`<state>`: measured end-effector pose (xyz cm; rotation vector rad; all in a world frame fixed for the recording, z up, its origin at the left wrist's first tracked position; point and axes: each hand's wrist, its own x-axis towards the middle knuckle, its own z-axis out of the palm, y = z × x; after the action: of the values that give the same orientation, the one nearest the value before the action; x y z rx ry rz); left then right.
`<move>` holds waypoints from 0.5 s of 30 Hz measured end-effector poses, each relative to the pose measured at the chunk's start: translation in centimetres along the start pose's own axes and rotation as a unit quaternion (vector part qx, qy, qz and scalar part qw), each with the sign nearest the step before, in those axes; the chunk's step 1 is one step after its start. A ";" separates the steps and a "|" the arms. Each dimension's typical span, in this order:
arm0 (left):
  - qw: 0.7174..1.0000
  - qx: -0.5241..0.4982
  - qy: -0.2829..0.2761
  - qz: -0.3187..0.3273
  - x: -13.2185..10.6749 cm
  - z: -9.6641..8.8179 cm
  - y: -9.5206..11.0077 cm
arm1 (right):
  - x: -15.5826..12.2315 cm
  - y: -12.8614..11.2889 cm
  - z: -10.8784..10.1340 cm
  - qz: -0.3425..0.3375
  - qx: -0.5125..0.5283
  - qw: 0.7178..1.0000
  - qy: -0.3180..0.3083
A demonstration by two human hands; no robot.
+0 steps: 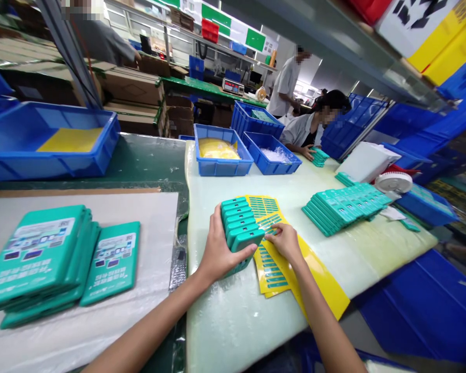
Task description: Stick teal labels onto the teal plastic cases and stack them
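Observation:
My left hand [225, 243] is wrapped round a stack of teal flat boxes [238, 220], holding them on edge with their narrow, slotted ends facing up. Close to the stack, my right hand [285, 241] is pinched over yellow sticker sheets [274, 274] printed with rows of teal strip labels. Whatever lies between the right fingertips is too small to make out. The sheets overlap on the pale table mat [233, 321], partly beneath my right forearm.
Printed teal boxes [42, 248] are piled on the left. A long leaning row of teal boxes [344, 204] lies to the right. Blue bins [223, 167] stand at the back. Across the table, a co-worker [305, 127] handles more teal boxes. A shelf [334, 36] overhangs the upper right.

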<state>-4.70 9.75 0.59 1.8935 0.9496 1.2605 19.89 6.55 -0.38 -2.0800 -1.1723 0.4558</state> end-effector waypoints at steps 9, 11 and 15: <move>1.000 0.001 -0.008 -0.005 0.0 -0.1 0.1 | 0.4 0.7 0.4 0.000 0.166 0.986 -0.013; 1.000 0.003 -0.010 -0.007 0.0 -0.2 0.1 | 0.4 0.5 0.3 0.004 0.218 0.975 -0.046; 1.000 0.005 -0.009 -0.010 0.0 -0.2 0.1 | 0.2 -0.3 -0.5 0.024 0.294 0.950 -0.104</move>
<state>-4.83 9.72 0.70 1.8957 0.9641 1.2270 20.12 6.63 0.24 -1.5681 -0.9482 0.9406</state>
